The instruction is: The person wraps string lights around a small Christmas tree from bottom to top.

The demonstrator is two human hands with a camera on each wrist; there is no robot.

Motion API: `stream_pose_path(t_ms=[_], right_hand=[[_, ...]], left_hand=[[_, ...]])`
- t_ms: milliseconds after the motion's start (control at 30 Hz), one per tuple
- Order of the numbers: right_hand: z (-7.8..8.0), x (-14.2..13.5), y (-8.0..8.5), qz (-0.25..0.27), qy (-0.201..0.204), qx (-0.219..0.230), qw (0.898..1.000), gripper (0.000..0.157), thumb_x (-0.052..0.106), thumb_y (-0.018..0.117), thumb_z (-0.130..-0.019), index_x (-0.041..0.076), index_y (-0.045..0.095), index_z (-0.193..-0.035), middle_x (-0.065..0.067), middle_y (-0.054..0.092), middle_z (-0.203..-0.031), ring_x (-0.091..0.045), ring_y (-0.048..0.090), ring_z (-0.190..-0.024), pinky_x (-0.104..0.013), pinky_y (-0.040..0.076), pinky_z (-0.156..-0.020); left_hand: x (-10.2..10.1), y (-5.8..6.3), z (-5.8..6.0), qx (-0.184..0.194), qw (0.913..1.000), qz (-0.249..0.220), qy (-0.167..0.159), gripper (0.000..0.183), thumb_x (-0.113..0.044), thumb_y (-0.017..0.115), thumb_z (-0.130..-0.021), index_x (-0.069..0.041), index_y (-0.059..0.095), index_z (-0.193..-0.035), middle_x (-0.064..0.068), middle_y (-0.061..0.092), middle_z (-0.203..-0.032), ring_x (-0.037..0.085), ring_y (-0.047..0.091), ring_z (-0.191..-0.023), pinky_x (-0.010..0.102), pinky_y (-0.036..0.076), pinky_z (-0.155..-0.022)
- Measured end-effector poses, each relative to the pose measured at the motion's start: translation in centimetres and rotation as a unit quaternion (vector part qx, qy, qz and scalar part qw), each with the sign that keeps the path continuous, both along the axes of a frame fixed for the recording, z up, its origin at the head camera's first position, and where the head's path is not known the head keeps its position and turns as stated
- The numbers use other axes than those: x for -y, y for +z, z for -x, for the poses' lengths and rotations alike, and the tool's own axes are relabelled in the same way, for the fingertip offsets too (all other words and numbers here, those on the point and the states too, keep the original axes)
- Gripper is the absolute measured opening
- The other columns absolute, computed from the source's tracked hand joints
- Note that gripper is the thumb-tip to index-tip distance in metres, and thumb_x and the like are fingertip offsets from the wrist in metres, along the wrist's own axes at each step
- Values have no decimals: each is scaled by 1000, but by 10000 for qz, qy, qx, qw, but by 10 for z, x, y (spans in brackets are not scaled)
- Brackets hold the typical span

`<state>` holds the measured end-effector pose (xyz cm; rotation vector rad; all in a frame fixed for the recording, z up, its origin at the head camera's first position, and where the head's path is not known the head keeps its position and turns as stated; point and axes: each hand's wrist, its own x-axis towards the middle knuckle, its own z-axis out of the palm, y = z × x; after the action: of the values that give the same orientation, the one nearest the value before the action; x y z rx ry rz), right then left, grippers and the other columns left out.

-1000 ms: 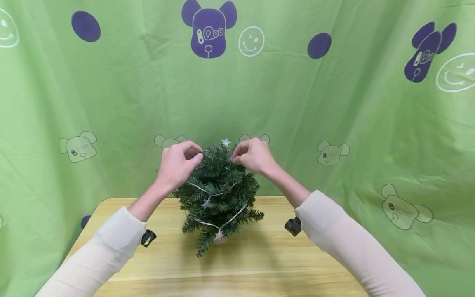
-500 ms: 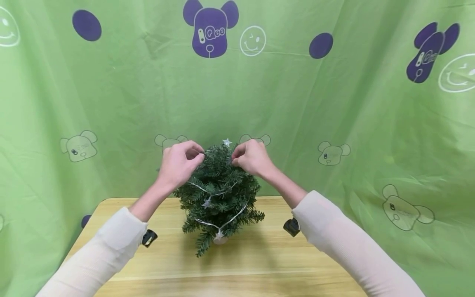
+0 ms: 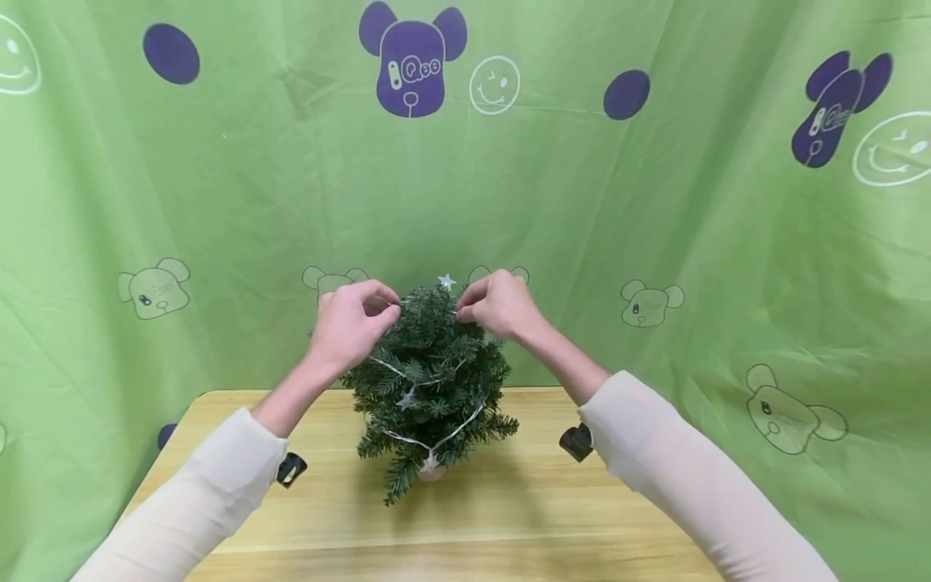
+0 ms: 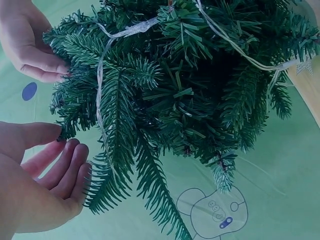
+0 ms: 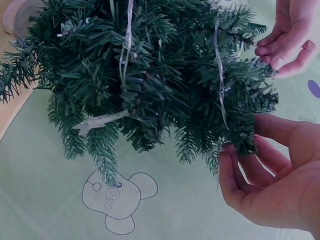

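Note:
A small green Christmas tree [image 3: 436, 356] stands upright on the table, with a string of star lights [image 3: 429, 444] draped round it. At the upper left of the tree my left hand [image 3: 352, 323] pinches a branch tip between thumb and index finger; the other fingers curl loosely, as the left wrist view shows. Across from it, my right hand [image 3: 502, 307] pinches a branch at the upper right, its thumb and fingers around the tip in the right wrist view. Whether either hand also holds thin light wire is hard to tell. A clear star [image 3: 447, 281] shows at the treetop.
The pale wooden table [image 3: 291, 517] bears the tree near its back edge. A green printed curtain [image 3: 553, 194] hangs behind and at both sides. Dark wrist cameras [image 3: 577, 443] sit under the white sleeves [image 3: 218, 469].
Both hands stay at the upper branches. The right hand's fingers shift very slightly, and the head view drifts a little; the tree and its lights keep their place.

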<state>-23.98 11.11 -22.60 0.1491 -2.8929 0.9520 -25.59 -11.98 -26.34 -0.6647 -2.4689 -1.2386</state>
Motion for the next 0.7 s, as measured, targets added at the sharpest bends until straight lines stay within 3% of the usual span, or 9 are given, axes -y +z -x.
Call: stream_pose_path(t_ms=[300,700], right_hand=[[-7,-12,13,76,-28,-3,10000,17,20,76,-89,17,79,-106,-4,77,-113,-26,68,-107,-52,50,-101],[-33,-48,13,72,-69,-107,9999,25,22,73,-92,14,75,-116,-8,76,-116,-27,70,-108,-52,52,-101]], left_hand=[[0,3,-1,44,10000,8,-7,20,-18,70,-94,-11,73,-112,8,78,-99,23,73,-84,44,58,-86],[18,8,-5,-23,9999,144,-5,21,-19,69,-95,-11,73,-114,10,78,-104,25,74,-88,45,59,-85]])
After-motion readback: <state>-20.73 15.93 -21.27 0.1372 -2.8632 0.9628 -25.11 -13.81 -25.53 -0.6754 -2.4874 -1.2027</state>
